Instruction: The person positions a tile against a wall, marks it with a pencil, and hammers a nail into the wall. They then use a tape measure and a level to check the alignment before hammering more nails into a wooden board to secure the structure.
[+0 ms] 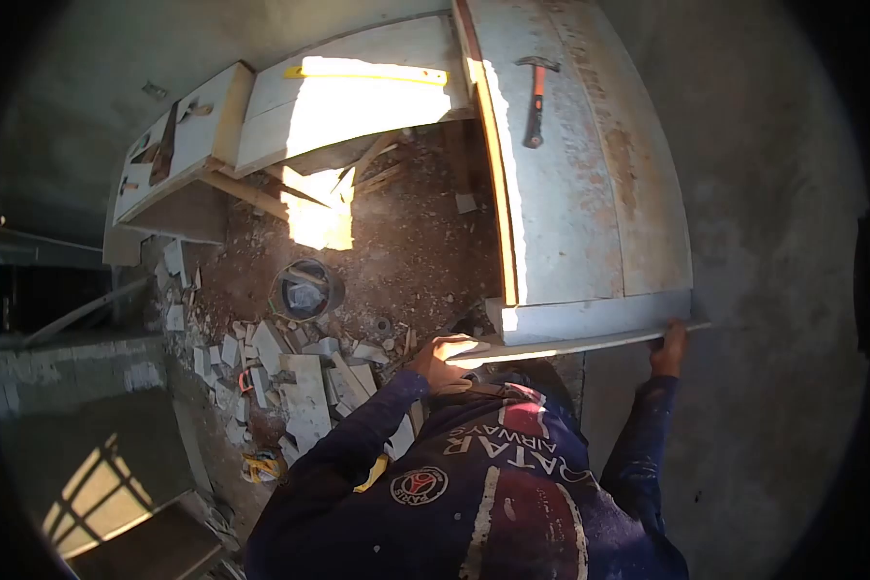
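A long thin board (580, 345), seen nearly edge-on, stretches across my front between both hands. My left hand (439, 362) is closed round its left end, where sunlight falls on the fingers. At the other end, my right hand (669, 350) grips it near the wall. Just beyond the board is a pale block-like end piece (597, 315) at the near end of the long counter (575, 222); the board lies right along its face. A claw hammer (535, 104) with an orange and black handle rests farther up on the counter.
A yellow spirit level (367, 72) lies on the back counter (387, 43). On the dirt floor stand a dark bucket (306, 290) and a heap of broken pale slabs (304, 396). Wood scraps (367, 166) lie under the back counter. A plastered wall (773, 271) bounds the right.
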